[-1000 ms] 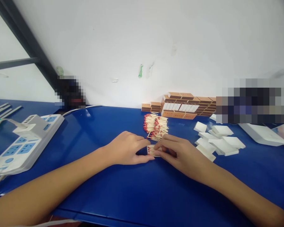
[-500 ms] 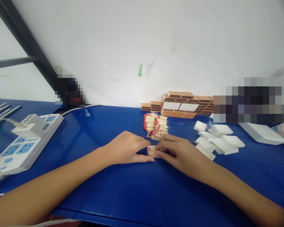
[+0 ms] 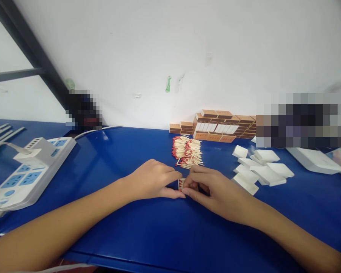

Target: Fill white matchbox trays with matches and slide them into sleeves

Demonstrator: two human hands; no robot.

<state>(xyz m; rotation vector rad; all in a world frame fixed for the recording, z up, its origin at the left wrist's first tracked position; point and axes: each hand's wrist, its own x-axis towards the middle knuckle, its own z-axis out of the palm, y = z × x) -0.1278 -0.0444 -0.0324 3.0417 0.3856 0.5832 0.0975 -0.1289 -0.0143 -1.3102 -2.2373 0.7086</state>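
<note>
A small white matchbox tray [image 3: 180,183] lies on the blue table between my hands, with several red-headed matches in its left end. My left hand [image 3: 155,180] grips that end between thumb and forefinger. Over the tray's right part, my right hand [image 3: 208,189] is closed, its thumb and fingertips pinched on matches and hiding the rest of the tray. Just behind my hands is a heap of loose matches [image 3: 187,149], their red heads mostly toward the left.
Brown matchboxes [image 3: 213,135] are stacked against the wall, with white trays among them. More white trays [image 3: 268,174] lie piled at the right, near a larger white box [image 3: 315,161]. At the left, a power strip [image 3: 31,178] with a plugged-in charger sits on the blue table [image 3: 159,231].
My right hand has moved slightly left and down over the tray, covering more of the matches. My left hand has barely shifted and keeps its grip on the tray.
</note>
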